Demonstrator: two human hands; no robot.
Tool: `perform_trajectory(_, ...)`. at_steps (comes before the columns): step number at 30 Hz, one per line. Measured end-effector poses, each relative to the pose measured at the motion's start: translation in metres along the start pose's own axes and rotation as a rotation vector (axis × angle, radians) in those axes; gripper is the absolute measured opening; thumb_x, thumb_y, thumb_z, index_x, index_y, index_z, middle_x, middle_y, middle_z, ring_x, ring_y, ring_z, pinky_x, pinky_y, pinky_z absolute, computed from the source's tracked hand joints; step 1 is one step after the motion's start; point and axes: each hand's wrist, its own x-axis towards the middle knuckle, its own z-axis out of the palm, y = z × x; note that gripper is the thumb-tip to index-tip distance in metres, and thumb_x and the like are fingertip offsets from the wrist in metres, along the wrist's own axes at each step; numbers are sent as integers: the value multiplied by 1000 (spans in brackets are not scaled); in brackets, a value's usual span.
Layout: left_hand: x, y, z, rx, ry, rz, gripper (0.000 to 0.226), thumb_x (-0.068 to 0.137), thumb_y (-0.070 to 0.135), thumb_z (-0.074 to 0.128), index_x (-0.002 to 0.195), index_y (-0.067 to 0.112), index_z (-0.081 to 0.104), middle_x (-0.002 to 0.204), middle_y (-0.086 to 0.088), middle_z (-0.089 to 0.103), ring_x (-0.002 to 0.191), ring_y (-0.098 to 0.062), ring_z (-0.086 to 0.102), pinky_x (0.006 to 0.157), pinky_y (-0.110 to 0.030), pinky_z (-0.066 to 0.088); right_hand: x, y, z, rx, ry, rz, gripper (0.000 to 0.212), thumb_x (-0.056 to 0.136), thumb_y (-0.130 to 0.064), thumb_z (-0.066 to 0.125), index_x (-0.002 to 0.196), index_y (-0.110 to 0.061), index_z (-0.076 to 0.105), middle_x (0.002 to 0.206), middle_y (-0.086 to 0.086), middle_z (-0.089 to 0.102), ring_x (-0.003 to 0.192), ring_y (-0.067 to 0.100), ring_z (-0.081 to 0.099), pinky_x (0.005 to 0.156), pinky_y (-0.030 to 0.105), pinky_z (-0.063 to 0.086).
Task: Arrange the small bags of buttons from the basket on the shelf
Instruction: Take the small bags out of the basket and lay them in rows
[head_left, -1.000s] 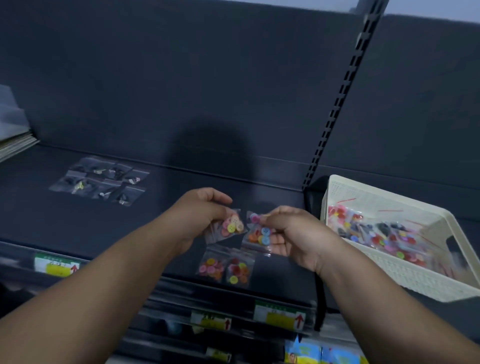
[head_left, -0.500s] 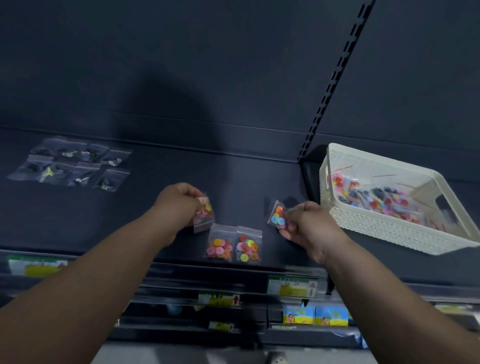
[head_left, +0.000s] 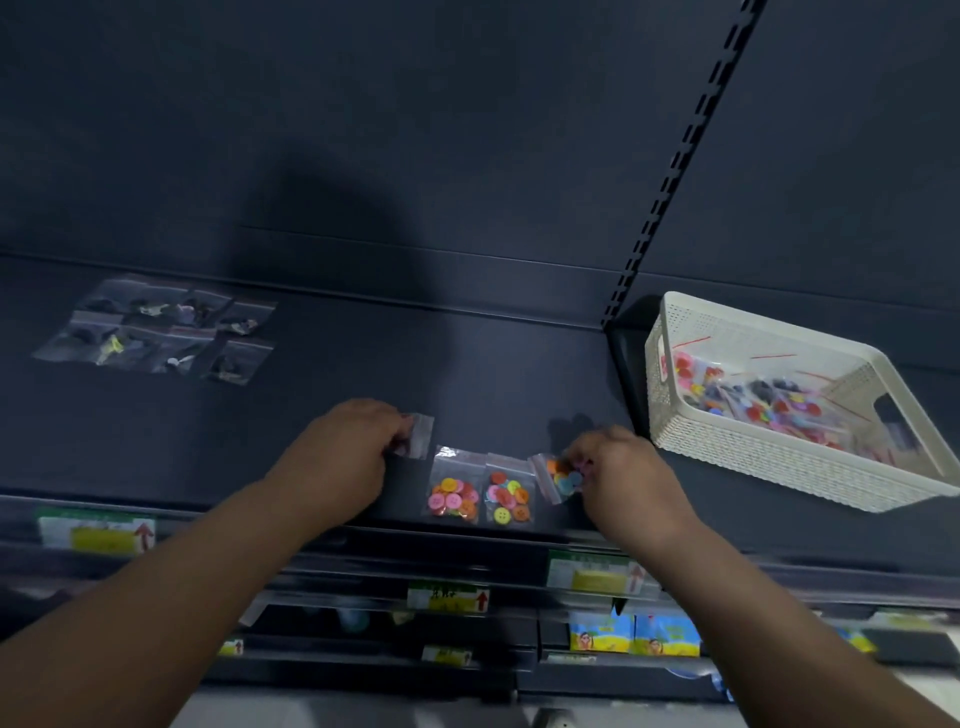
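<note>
A dark shelf (head_left: 493, 374) holds a white basket (head_left: 779, 457) at its right, full of button bags (head_left: 769, 405). Clear bags (head_left: 156, 332) (contents dark, unclear) lie far left. A front pair (head_left: 480, 496) sits side by side. The left hand (head_left: 343, 457) pinches a third bag (head_left: 420, 435) on their left, and the right hand (head_left: 623, 478) pinches a fourth bag (head_left: 558, 475) on their right.
</note>
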Motion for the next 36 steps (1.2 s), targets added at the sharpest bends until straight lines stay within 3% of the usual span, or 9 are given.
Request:
perform_trajectory(4, -12, -1, 5, 55, 12, -16, 29, 91, 16, 50, 114, 24, 67, 103, -4, 54, 102, -25, 46, 86, -33, 42, -8, -1, 2, 12, -5, 62, 30, 91, -21, 50, 117, -25, 62, 109, 8, 60, 100, 29, 59, 74, 28, 44)
perform_trajectory(6, -17, 1, 5, 46, 2, -10, 25, 94, 25, 50, 114, 28, 65, 97, 1, 49, 101, -21, 45, 84, -28, 39, -11, -3, 0, -15, -45, 70, 26, 93, -31, 48, 114, -24, 63, 106, 6, 66, 97, 27, 61, 72, 30, 45)
perform_trajectory(10, -24, -3, 7, -24, 84, 10, 27, 90, 10, 54, 112, 19, 67, 102, -1, 56, 103, -22, 49, 81, -26, 38, -18, -8, -2, -39, 108, 17, 21, 88, -15, 52, 102, -19, 67, 101, 7, 62, 92, 30, 57, 72, 33, 49)
perform_trajectory(14, -25, -2, 10, -42, 115, 61, 18, 89, 11, 58, 101, 16, 71, 110, 3, 61, 103, -17, 47, 84, -24, 38, -21, -3, 3, 8, -8, -137, 51, 75, 9, 50, 111, -23, 68, 107, -2, 61, 95, 26, 50, 82, 36, 49)
perform_trajectory(16, -25, -1, 11, -63, 96, 51, 13, 90, 16, 59, 94, 18, 72, 107, 6, 62, 100, -13, 46, 81, -23, 36, -24, 1, 4, 114, -10, -121, 43, 82, 5, 53, 113, -22, 69, 101, -1, 60, 97, 24, 56, 84, 33, 50)
perform_trajectory(21, -25, -1, 13, -63, 92, 33, 11, 89, 20, 62, 95, 19, 71, 102, 7, 61, 97, -11, 48, 80, -23, 37, -30, 3, -1, 111, -71, -115, 24, 95, -27, 53, 113, -25, 67, 100, 0, 57, 93, 18, 56, 80, 27, 46)
perform_trajectory(28, -30, 5, 11, -48, 93, 22, 12, 89, 27, 62, 97, 22, 69, 99, 7, 58, 98, -13, 49, 84, -28, 43, -31, -1, -5, 160, -79, -92, 16, 93, -19, 53, 92, -22, 69, 89, -8, 53, 78, 9, 48, 68, 21, 34)
perform_trajectory(36, -29, 7, 11, -29, 85, 13, 12, 88, 28, 63, 96, 23, 69, 97, 8, 57, 97, -12, 50, 79, -25, 41, -29, -8, -3, 139, -96, -33, 14, 90, -31, 59, 86, -18, 64, 81, 0, 66, 76, 17, 60, 66, 28, 47)
